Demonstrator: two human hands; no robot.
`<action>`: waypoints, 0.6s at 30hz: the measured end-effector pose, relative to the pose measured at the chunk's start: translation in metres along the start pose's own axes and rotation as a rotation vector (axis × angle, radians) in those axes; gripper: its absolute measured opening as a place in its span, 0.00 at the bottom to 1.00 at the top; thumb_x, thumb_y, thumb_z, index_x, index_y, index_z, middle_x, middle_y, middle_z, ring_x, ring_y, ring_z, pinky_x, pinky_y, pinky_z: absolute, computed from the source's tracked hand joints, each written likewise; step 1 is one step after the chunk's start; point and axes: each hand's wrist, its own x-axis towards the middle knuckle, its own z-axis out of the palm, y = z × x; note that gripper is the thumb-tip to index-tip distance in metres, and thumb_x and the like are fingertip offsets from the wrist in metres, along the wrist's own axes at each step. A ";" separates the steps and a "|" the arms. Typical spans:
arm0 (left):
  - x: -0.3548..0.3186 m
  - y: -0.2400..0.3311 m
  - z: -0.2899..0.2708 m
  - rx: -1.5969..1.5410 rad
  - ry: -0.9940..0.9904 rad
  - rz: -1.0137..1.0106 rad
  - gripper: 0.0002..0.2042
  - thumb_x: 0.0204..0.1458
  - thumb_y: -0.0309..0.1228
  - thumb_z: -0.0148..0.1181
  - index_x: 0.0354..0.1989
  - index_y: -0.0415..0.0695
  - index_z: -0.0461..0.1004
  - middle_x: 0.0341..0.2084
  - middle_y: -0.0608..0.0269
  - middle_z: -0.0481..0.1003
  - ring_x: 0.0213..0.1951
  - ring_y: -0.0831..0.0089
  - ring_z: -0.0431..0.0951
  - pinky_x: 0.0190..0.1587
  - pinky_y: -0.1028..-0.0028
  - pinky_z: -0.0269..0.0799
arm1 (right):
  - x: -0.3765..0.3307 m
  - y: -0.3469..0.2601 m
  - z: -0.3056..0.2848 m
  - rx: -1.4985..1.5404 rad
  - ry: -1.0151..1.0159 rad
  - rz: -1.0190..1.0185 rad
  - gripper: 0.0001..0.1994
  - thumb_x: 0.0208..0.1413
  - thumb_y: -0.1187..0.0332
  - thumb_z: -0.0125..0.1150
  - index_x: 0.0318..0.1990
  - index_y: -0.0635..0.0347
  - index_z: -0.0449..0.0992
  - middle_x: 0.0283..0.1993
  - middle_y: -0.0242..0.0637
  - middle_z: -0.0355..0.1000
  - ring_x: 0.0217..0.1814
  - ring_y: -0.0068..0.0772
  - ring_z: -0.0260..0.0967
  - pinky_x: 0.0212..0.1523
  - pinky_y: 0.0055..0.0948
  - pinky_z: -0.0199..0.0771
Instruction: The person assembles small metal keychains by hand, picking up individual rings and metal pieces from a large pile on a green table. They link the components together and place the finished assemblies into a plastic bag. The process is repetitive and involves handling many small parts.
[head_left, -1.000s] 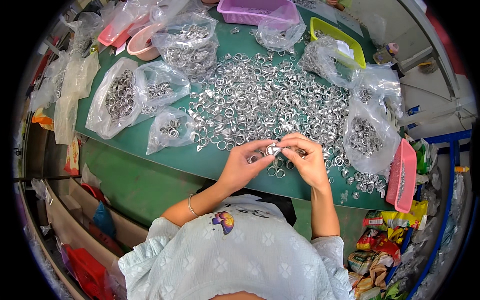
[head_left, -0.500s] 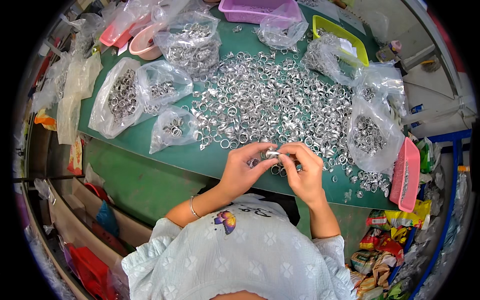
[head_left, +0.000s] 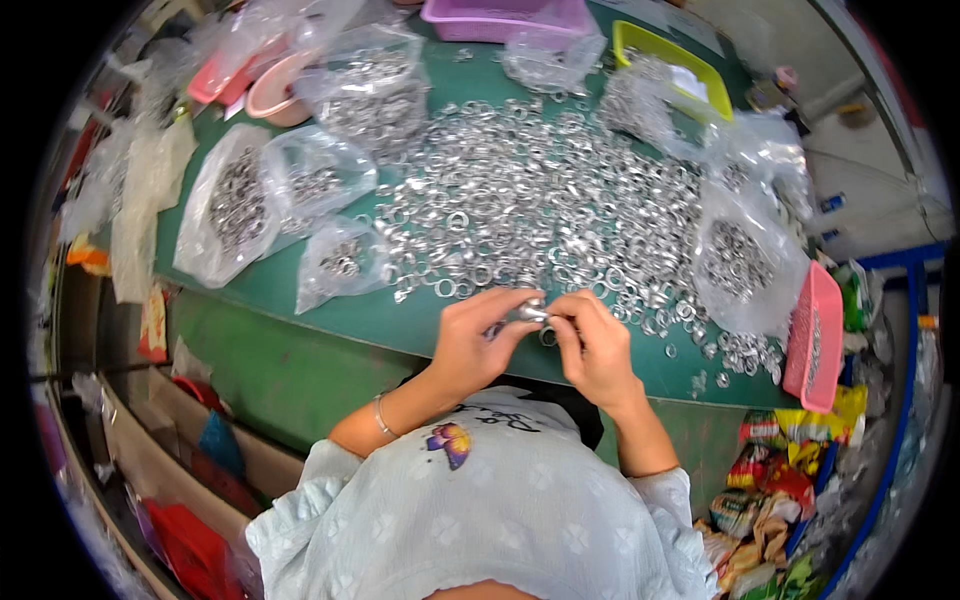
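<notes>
At the green table's [head_left: 300, 300] near edge both hands — left hand [head_left: 478, 335], right hand [head_left: 597, 345] — pinch a small stack of rings [head_left: 528, 312]; several bags [head_left: 235, 205] look filled, yet a big loose pile of rings [head_left: 540, 210] remains

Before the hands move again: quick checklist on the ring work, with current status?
1. Left hand and right hand meet at the table's near edge: ok.
2. Small stack of metal rings pinched between the fingertips of both hands: ok.
3. Whether the held rings are lined up: cannot tell, too small.
4. Loose ring pile on the green table right behind the hands: ok.
5. Filled clear bags lie left of the pile, apart from the hands: ok.
6. Stray rings lie near the table's right edge by the pink basket: not ok.
</notes>
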 end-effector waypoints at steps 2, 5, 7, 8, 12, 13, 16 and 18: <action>0.002 0.014 0.001 0.085 -0.018 0.034 0.13 0.38 0.20 0.63 0.36 0.36 0.75 0.24 0.58 0.75 0.22 0.75 0.71 0.27 0.79 0.66 | -0.005 0.004 -0.002 -0.026 0.045 -0.043 0.06 0.44 0.84 0.55 0.31 0.68 0.69 0.29 0.43 0.68 0.27 0.36 0.67 0.28 0.27 0.68; 0.005 0.018 -0.003 0.089 -0.126 0.035 0.12 0.39 0.21 0.64 0.35 0.38 0.76 0.26 0.58 0.76 0.23 0.73 0.73 0.26 0.78 0.67 | -0.007 0.005 -0.005 0.130 0.085 -0.014 0.06 0.45 0.84 0.55 0.32 0.68 0.69 0.30 0.44 0.69 0.29 0.37 0.68 0.29 0.27 0.69; 0.008 0.008 0.002 0.052 -0.240 -0.044 0.12 0.40 0.21 0.63 0.36 0.38 0.76 0.29 0.58 0.76 0.23 0.76 0.72 0.26 0.80 0.67 | -0.018 0.011 -0.010 0.121 0.092 0.035 0.05 0.46 0.83 0.54 0.32 0.68 0.70 0.31 0.44 0.69 0.29 0.35 0.69 0.30 0.26 0.69; 0.010 -0.006 0.005 0.039 -0.293 -0.086 0.12 0.41 0.21 0.62 0.38 0.38 0.75 0.30 0.58 0.77 0.23 0.77 0.71 0.26 0.80 0.67 | -0.024 0.017 -0.013 0.076 0.118 0.091 0.05 0.47 0.81 0.54 0.33 0.67 0.69 0.31 0.44 0.69 0.29 0.36 0.69 0.29 0.27 0.69; 0.011 -0.019 0.022 0.034 -0.249 -0.231 0.15 0.45 0.20 0.56 0.45 0.37 0.72 0.37 0.60 0.77 0.25 0.81 0.71 0.25 0.83 0.65 | -0.059 0.035 -0.054 -0.062 0.205 0.548 0.04 0.51 0.74 0.55 0.33 0.64 0.72 0.28 0.39 0.71 0.26 0.30 0.68 0.28 0.25 0.67; 0.012 -0.015 0.019 0.068 -0.307 -0.312 0.17 0.46 0.19 0.54 0.48 0.37 0.70 0.39 0.60 0.76 0.27 0.82 0.71 0.25 0.84 0.65 | -0.071 0.042 -0.067 -0.135 0.343 0.584 0.03 0.51 0.74 0.55 0.32 0.64 0.72 0.26 0.40 0.71 0.25 0.31 0.67 0.28 0.27 0.67; 0.004 -0.032 0.019 0.148 -0.255 -0.137 0.16 0.46 0.19 0.54 0.46 0.38 0.71 0.40 0.60 0.76 0.29 0.83 0.71 0.27 0.85 0.66 | -0.111 0.064 -0.118 -0.613 0.554 0.587 0.04 0.51 0.74 0.54 0.30 0.65 0.72 0.24 0.41 0.71 0.22 0.31 0.66 0.25 0.28 0.65; 0.003 -0.030 0.020 0.273 -0.292 -0.046 0.14 0.46 0.23 0.58 0.44 0.42 0.72 0.41 0.55 0.74 0.39 0.61 0.76 0.30 0.73 0.72 | -0.132 0.077 -0.143 -0.641 0.699 0.719 0.04 0.52 0.74 0.54 0.30 0.67 0.71 0.23 0.41 0.70 0.19 0.27 0.65 0.22 0.27 0.64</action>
